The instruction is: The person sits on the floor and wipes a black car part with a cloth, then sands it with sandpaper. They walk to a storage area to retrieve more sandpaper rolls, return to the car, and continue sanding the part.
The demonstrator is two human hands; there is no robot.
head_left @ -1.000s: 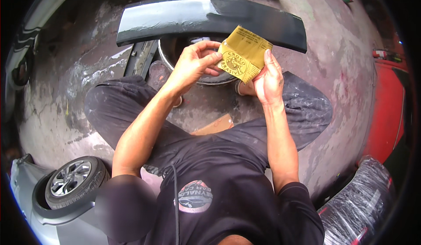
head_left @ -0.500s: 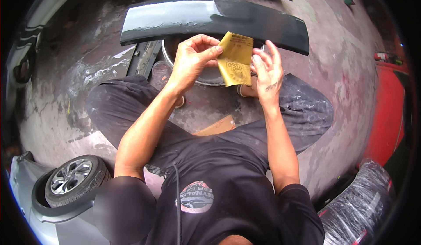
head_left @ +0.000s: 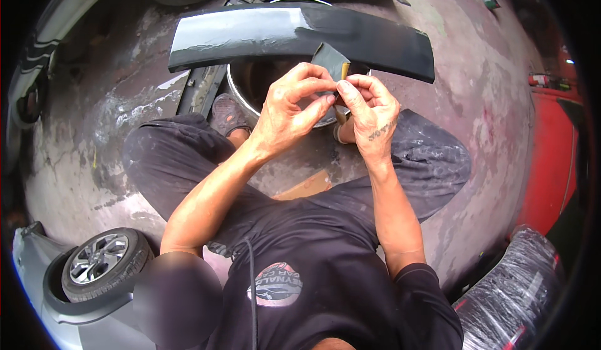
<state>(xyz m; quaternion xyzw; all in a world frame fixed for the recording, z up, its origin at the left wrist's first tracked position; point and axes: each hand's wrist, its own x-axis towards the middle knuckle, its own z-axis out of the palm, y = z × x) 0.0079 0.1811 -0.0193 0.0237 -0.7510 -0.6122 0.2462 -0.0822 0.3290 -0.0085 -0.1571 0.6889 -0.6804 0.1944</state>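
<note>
A small sheet of sandpaper (head_left: 330, 60) is pinched between my two hands, above my crossed legs. Its dark grey side shows now, and a strip of the yellow backing is folded over at the right edge. My left hand (head_left: 287, 109) grips it from the left with thumb and fingers closed. From the right, my right hand (head_left: 374, 112) holds the folded edge between thumb and curled fingers. Just beyond the hands lies a long, dark, glossy car trim panel (head_left: 375, 40), wet-looking or reflective toward its left. My fingers hide the sandpaper's lower part.
Under the panel stands a round, metal-rimmed drum or wheel (head_left: 235, 87). A piece of cardboard (head_left: 305, 185) lies between my legs. At lower left is a tyre (head_left: 107, 263) in a grey car part; at lower right, a plastic-wrapped bundle (head_left: 510, 293) beside a red object (head_left: 551, 156).
The sandpaper has been turned and folded: its yellow face was showing, now mostly the grey one. My right hand has moved left and closed on it, bringing both hands together.
</note>
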